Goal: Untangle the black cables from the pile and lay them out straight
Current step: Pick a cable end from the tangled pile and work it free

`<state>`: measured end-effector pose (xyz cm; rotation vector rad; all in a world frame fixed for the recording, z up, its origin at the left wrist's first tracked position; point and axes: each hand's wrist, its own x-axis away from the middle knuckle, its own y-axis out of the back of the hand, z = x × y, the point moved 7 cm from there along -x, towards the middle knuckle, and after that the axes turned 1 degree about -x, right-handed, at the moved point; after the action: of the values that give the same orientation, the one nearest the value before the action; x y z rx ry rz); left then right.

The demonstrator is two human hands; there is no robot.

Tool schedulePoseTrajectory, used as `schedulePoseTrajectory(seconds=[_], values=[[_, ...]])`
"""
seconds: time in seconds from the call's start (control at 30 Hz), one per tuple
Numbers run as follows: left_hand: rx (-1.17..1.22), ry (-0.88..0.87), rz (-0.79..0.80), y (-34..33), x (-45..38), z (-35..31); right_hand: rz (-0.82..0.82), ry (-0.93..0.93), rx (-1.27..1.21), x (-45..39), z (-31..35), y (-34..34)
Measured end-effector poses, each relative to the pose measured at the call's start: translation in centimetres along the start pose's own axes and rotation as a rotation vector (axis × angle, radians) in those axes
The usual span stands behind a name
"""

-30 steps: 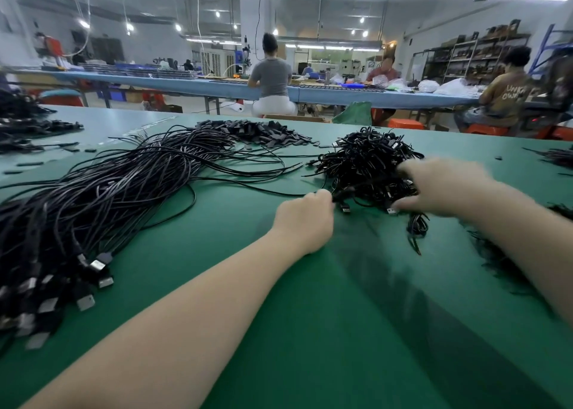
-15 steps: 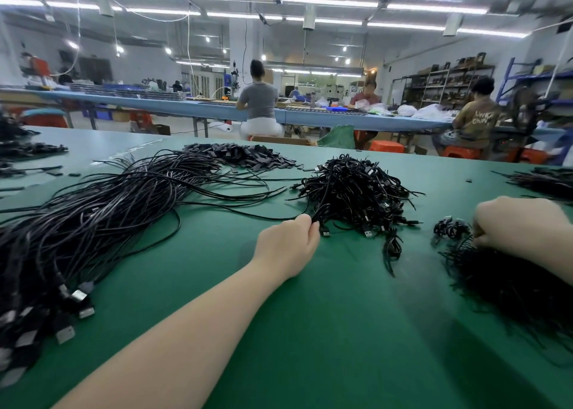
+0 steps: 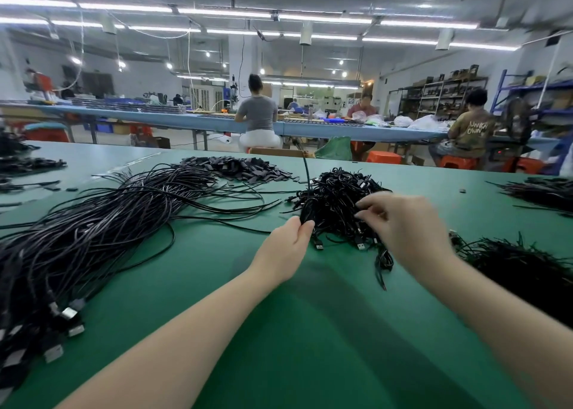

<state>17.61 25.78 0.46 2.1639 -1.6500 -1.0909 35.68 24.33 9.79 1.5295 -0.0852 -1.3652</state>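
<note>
A tangled pile of short black cables (image 3: pixel 338 191) lies on the green table (image 3: pixel 310 331), just beyond both hands. My left hand (image 3: pixel 288 247) grips a black cable (image 3: pixel 307 213) at the pile's left edge, and one thin end of it rises straight up above the fist. My right hand (image 3: pixel 403 222) hovers over the pile's right side, its bent fingers spread, the tips touching the cables and nothing plainly pinched between them. A large sheaf of long black cables (image 3: pixel 108 222) lies stretched out on the left, its silver USB plugs (image 3: pixel 68 312) near the front edge.
A heap of small flat black pieces (image 3: pixel 238 167) sits behind the pile. A dark mass of thin black strands (image 3: pixel 521 269) lies at my right forearm, and more cables (image 3: pixel 545 191) at far right. Several people sit at a blue bench (image 3: pixel 341 129) beyond.
My right hand has swung left from the strand heap on the right back onto the tangled pile. My left hand has lifted slightly, and a cable end now stands up from it.
</note>
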Motion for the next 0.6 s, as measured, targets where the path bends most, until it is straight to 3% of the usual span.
schedulePoseTrajectory(seconds=[0.1, 0.33, 0.5, 0.6], values=[[0.009, -0.018, 0.022, -0.5, 0.1, -0.4, 0.054, -0.025, -0.090, 0.0, 2.0, -4.4], [-0.375, -0.013, 0.076, -0.7, 0.0, 1.3, -0.196, -0.113, -0.454, 2.2, 1.6, -7.6], [-0.802, -0.165, 0.113, -2.5, 0.0, 0.4, -0.195, -0.035, -0.487, 2.8, 2.4, -7.8], [-0.824, -0.174, 0.088, -2.7, 0.1, 0.4, -0.158, -0.028, -0.455, 2.9, 2.8, -7.7]])
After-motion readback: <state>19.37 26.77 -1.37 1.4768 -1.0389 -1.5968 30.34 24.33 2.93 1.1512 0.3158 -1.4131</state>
